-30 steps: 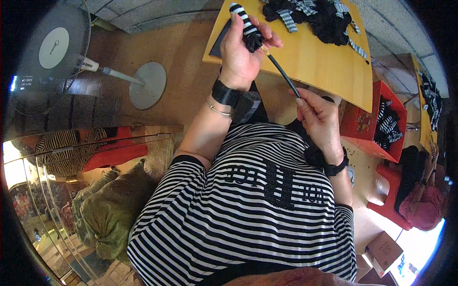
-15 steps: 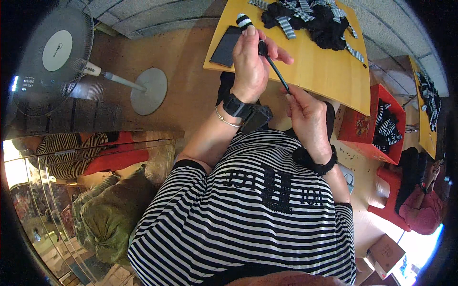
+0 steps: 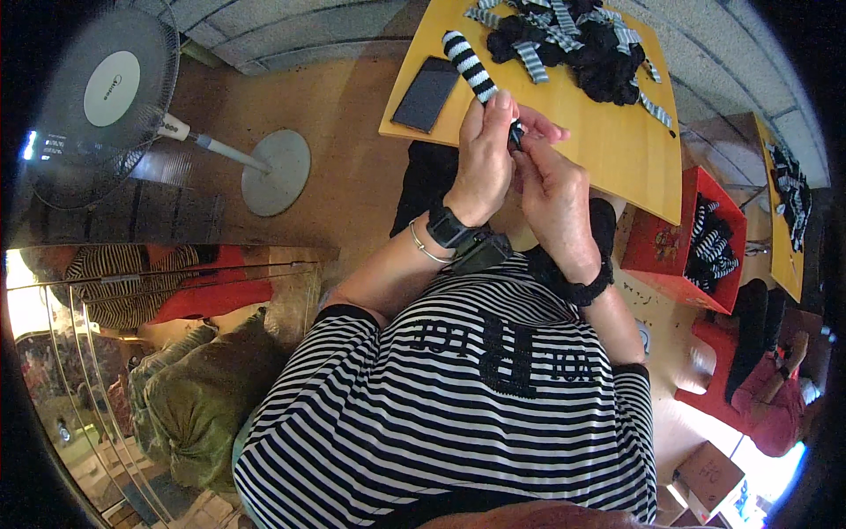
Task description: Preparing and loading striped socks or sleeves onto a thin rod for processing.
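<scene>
My left hand (image 3: 484, 157) grips a black-and-white striped fabric tube (image 3: 470, 64) that sticks up and left over the yellow table (image 3: 599, 150). My right hand (image 3: 553, 189) is pressed against the left one and pinches a thin black rod (image 3: 515, 135) at the tube's lower end; most of the rod is hidden between my fingers. A black watch sits on my left wrist and a black band on my right.
A dark phone (image 3: 426, 93) lies at the table's left edge. A heap of black and striped fabric pieces (image 3: 573, 44) fills the far side. A red bin (image 3: 696, 238) with more pieces stands to the right, a standing fan (image 3: 106, 97) to the left, green sacks (image 3: 194, 406) lower left.
My right hand has moved up from my lap to meet the left, bringing the thin black rod to the tube's end. Both hands have shifted slightly away from the table's middle.
</scene>
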Demonstrator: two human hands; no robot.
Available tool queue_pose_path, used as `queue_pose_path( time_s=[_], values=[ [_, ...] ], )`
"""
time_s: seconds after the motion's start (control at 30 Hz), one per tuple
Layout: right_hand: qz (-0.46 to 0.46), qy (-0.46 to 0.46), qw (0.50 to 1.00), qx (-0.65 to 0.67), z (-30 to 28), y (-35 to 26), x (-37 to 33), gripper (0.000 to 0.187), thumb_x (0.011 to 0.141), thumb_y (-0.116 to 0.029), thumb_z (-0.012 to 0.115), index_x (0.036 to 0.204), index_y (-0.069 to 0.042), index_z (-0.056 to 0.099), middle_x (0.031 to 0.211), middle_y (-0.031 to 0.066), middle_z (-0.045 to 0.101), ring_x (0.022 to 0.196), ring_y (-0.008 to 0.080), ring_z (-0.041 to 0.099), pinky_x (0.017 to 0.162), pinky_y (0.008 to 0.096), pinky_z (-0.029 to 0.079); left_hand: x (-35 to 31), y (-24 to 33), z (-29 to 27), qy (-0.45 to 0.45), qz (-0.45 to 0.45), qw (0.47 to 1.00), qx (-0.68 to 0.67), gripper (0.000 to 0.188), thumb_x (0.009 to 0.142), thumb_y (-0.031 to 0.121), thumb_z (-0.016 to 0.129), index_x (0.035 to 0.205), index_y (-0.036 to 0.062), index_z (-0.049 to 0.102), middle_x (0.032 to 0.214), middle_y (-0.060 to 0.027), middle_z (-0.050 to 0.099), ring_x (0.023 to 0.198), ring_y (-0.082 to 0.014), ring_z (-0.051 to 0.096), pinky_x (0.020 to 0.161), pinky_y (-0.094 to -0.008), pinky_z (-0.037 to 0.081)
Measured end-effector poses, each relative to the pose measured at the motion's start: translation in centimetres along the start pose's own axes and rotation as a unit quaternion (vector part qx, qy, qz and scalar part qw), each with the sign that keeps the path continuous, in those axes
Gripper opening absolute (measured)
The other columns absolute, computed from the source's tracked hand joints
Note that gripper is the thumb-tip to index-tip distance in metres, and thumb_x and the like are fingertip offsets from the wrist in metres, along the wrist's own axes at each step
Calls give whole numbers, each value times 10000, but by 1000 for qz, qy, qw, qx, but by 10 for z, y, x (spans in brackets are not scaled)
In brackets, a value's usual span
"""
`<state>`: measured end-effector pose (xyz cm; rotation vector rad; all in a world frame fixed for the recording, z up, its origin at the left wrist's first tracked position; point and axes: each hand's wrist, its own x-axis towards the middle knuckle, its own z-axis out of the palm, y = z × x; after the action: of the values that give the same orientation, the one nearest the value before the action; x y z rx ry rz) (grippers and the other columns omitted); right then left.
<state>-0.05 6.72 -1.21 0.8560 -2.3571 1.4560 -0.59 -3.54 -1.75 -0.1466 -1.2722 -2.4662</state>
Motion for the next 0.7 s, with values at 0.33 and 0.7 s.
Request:
queue_pose_path(
  time_s=[0.33, 0.7],
  values=[
    [-4, 41, 998, 56, 7, 18, 7, 78, 910, -50, 579, 946, 12, 611, 685, 78, 600, 592, 106, 539, 554, 258, 458, 3, -3, -7, -38, -40, 997, 62, 329, 1019, 309, 392, 977, 2, 503, 903, -193, 652, 833, -261, 660, 799, -376, 530],
    [234, -95, 928, 275, -1, 15, -21, 160, 965, -137, 547, 986, -7, 637, 667, -47, 510, 572, 28, 427, 498, 197, 366, 22, 35, -4, 24, 33, 999, -11, 253, 996, 319, 464, 938, 74, 487, 698, -46, 529, 610, -184, 587, 578, -311, 506]
  ],
)
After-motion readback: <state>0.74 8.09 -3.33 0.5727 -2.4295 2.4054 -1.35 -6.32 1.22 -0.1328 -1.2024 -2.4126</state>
